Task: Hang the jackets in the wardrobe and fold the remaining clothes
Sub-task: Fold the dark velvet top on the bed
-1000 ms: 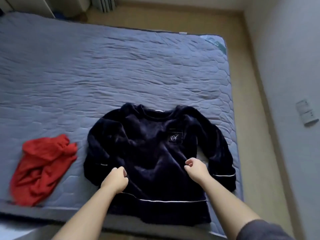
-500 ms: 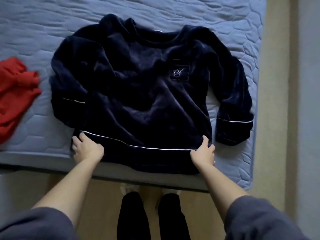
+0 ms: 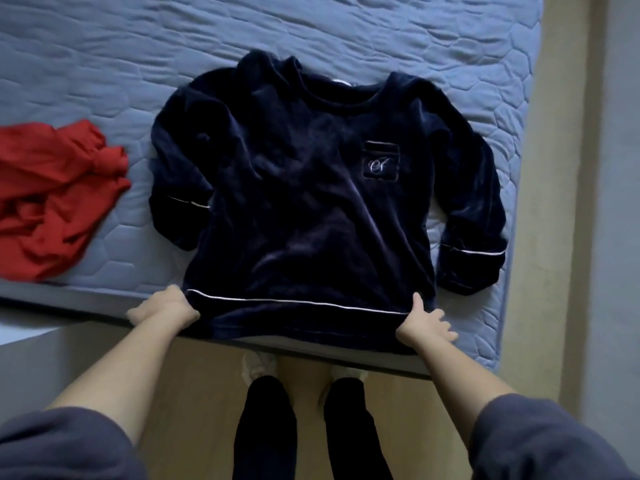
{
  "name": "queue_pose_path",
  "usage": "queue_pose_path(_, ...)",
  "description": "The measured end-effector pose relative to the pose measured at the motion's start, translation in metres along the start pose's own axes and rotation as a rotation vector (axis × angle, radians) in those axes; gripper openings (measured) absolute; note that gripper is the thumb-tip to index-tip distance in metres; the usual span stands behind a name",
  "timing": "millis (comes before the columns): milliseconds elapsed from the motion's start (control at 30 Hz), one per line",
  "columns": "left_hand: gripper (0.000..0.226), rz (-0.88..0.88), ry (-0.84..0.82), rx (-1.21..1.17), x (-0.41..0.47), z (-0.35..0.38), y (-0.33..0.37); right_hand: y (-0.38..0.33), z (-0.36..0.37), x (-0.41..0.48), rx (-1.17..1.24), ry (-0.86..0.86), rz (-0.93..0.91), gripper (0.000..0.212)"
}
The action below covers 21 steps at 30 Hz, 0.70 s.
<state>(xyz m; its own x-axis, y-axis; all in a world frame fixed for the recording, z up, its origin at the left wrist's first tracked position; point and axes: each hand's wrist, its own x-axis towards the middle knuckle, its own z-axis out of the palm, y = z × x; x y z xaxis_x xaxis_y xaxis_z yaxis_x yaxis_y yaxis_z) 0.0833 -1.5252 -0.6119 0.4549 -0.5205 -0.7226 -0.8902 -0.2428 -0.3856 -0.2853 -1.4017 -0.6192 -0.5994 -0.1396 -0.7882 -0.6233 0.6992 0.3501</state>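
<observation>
A blue-grey quilted mattress [image 3: 346, 36], stitched in a honeycomb pattern, filled the upper frame. At centre, a dark navy sweater [image 3: 304, 202] of plush, velvety fabric lay flat on it, long sleeves angled down its sides. Thin white piping crossed the cuffs and the wide hem band at the mattress's near edge. A crumpled red garment [image 3: 52, 199] of thin cloth lay at the left edge. At lower centre, the left hand [image 3: 162, 308] gripped the hem's left corner with curled fingers. The right hand [image 3: 424, 323] pinched the right corner, thumb on top. A small square chest pocket [image 3: 379, 162] bore embroidery.
</observation>
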Motion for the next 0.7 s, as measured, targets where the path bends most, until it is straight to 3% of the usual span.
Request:
queue_pose_path(67,0.054,0.023,-0.032,-0.146,0.004,-0.018,-0.006,-0.023,-0.012,-0.020,-0.004,-0.003,-0.041,0.075)
queue_pose_path(233,0.050,0.052,0.001,-0.633,0.050,-0.064,-0.003,-0.118,-0.036,-0.063,0.057,0.033,-0.430,0.062)
queue_pose_path(367,0.075,0.085,0.090,-0.988,0.114,-0.093,0.017,-0.234,-0.045,-0.082,0.295,0.064,-0.737,0.056)
queue_pose_path(433,0.071,0.133,0.090,-1.015,0.144,-0.099,0.029,-0.294,-0.046,-0.086,0.419,0.072,-0.824,0.056)
queue_pose_path(533,0.037,0.190,0.105,-0.964,0.172,-0.106,0.030,-0.369,-0.041,-0.089,0.613,-0.030,-0.798,0.058)
queue_pose_path(633,0.033,0.212,0.176,-1.083,0.192,-0.134,0.000,-0.414,-0.039,-0.093,0.828,-0.135,-0.649,0.062)
queue_pose_path(700,0.021,0.258,0.328,-1.124,0.206,-0.173,-0.038,-0.435,-0.043,-0.099,0.853,-0.141,-0.570,0.066)
